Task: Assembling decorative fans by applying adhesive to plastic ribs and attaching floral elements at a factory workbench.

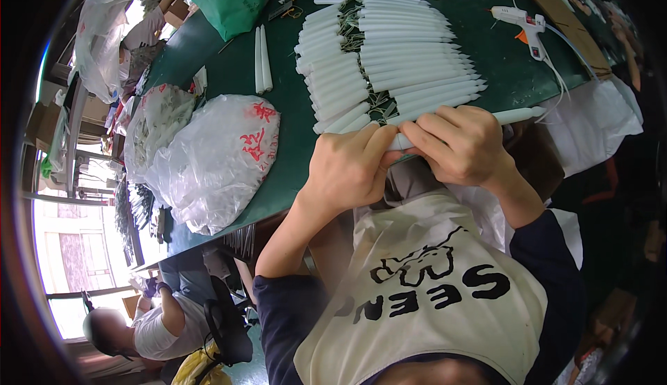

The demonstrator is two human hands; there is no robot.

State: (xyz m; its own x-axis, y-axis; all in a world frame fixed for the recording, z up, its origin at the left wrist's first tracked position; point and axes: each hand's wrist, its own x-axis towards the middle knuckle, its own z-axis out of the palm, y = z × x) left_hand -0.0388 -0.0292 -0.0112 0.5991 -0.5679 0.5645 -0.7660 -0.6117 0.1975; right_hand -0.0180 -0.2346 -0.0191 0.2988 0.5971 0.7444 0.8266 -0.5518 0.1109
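L hand (347, 166) & R hand (462, 143) both have fingers pinched on a white candle (517, 115) at the counter's (486, 59) near edge, just this side of the candle row (406, 50); its tip pokes out R, by the cord (560, 78) of the glue gun (524, 27). Risks, prob: swinging tip snags cord & drags gun; squeezing too hard cracks candle; bump fwd shoves row outta line

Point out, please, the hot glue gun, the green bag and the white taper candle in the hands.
Hot glue gun (532, 28): head view, on its white body.
Green bag (228, 3): head view, on its side.
White taper candle (515, 115): head view, near its pointed tip.
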